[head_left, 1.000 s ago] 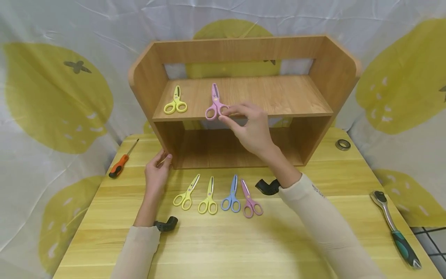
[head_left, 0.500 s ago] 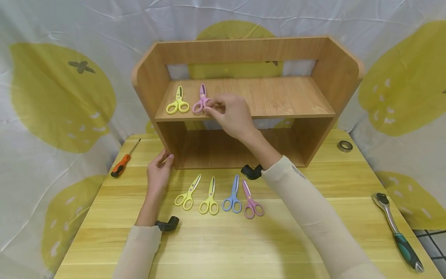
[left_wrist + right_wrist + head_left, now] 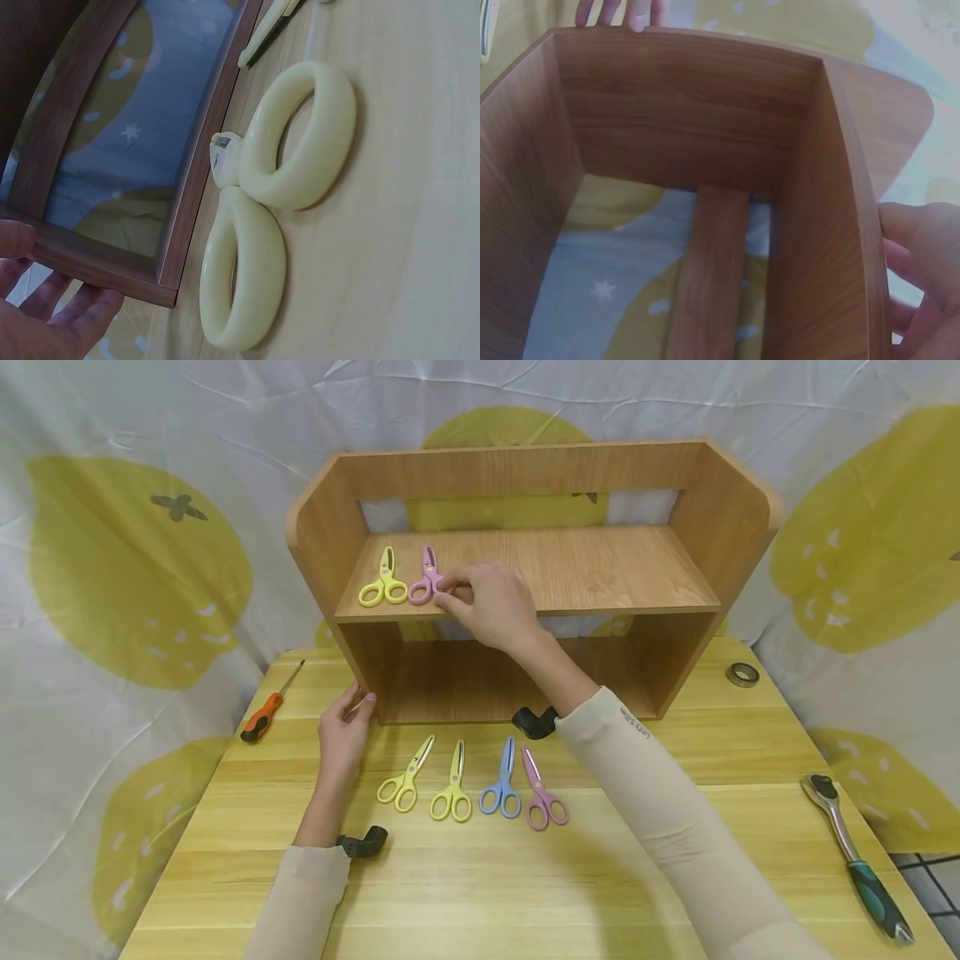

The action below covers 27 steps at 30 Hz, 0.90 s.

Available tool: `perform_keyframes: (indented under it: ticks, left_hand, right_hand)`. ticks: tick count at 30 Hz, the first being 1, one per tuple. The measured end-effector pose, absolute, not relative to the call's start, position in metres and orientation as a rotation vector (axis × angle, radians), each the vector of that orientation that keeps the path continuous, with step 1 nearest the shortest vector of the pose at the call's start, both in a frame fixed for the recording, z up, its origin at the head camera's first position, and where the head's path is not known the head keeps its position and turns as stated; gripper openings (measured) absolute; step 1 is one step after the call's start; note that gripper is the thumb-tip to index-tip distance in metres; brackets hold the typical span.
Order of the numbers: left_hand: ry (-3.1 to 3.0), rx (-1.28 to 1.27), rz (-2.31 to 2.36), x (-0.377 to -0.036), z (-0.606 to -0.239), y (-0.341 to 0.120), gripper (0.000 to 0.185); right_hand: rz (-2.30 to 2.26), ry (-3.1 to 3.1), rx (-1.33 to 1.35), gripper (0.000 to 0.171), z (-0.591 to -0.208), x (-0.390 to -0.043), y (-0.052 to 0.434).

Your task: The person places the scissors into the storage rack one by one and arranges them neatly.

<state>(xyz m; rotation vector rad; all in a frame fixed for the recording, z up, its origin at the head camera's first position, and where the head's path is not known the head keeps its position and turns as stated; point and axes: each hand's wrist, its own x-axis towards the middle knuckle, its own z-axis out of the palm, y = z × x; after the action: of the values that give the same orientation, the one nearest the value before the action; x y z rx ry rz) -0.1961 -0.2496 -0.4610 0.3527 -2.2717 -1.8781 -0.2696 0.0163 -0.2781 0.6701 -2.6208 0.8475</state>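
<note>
The right hand (image 3: 491, 603) has its grip narrowed to a pinch on the handle of the pink scissors (image 3: 425, 579), which lie on the wooden shelf (image 3: 600, 568) just beside a yellow pair (image 3: 382, 582). The left hand (image 3: 343, 731) rests with relaxed fingers against the shelf's lower left corner, holding nothing. So two pairs are up; four scissors (image 3: 472, 781) still lie in a row on the counter (image 3: 525, 885), apparently left to shelve.
</note>
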Motion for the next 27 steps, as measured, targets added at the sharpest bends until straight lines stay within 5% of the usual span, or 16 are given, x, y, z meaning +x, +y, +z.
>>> perform_keyframes:
  ticks: [12, 27]
  left_hand:
    - [-2.267, 0.363, -1.901, -0.196, -0.46, -0.25, 0.053]
    - [-2.292, 0.354, -1.911, -0.197, -0.458, -0.251, 0.061]
  right_hand:
    - [1.008, -2.551, 0.762, 0.027, -0.281, -0.26, 0.028]
    - [1.202, -2.305, 0.783, 0.04, -0.308, -0.205, 0.111]
